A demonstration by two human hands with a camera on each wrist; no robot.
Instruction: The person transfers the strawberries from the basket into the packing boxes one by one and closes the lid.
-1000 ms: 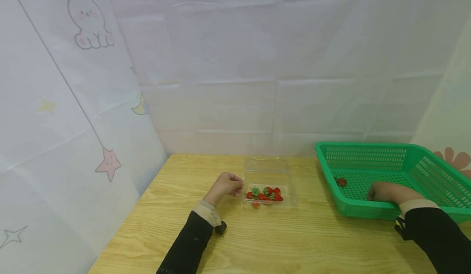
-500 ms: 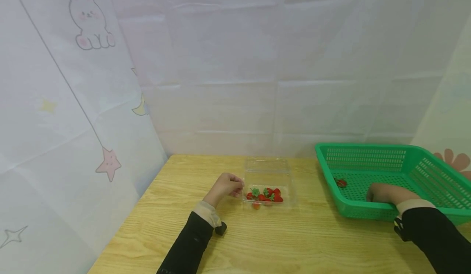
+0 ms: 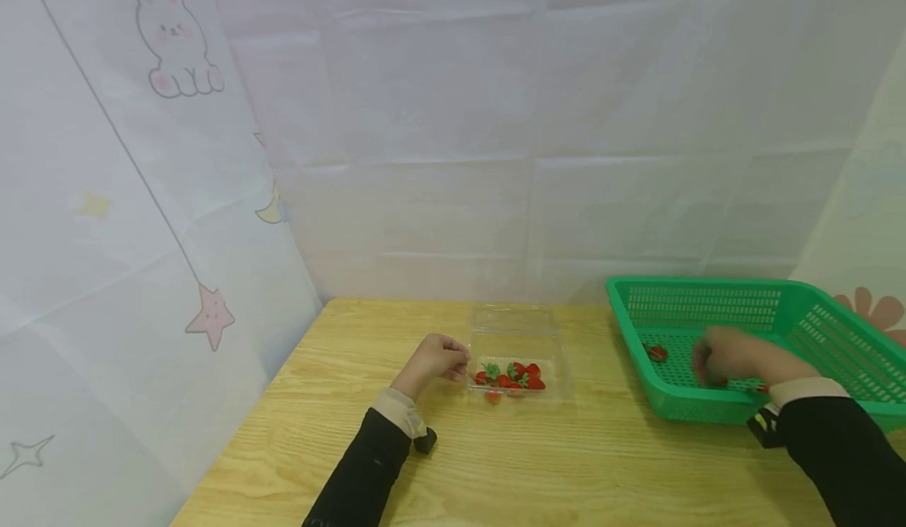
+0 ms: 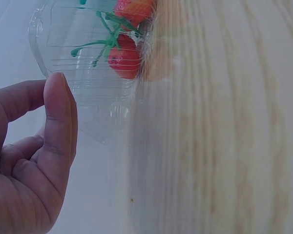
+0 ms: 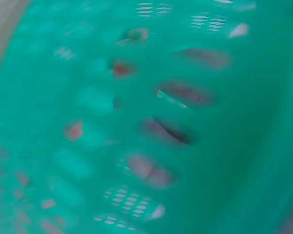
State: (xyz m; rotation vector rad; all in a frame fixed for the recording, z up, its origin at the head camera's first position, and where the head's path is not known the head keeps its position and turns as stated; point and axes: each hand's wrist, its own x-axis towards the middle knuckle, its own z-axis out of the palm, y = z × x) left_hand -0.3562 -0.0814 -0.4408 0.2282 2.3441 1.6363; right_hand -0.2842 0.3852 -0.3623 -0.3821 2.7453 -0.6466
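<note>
My left hand pinches the left edge of a clear plastic clamshell box, its lid tipped up at the back. Inside lie several strawberries with green leaves. In the left wrist view, thumb and finger meet at the box's rim. My right hand, blurred and curled, is inside a green plastic basket; I cannot tell whether it holds anything. One strawberry lies at the basket's left, and another partly shows beside the right wrist. The right wrist view is mostly the blurred basket wall.
Both containers stand on a light wood-grain table, the basket to the right of the box. A pale printed cloth hangs behind the table and along its left side.
My right hand has lifted and shifted slightly left within the basket, uncovering green leaves and a bit of red beside the wrist. The left hand and the box have stayed put.
</note>
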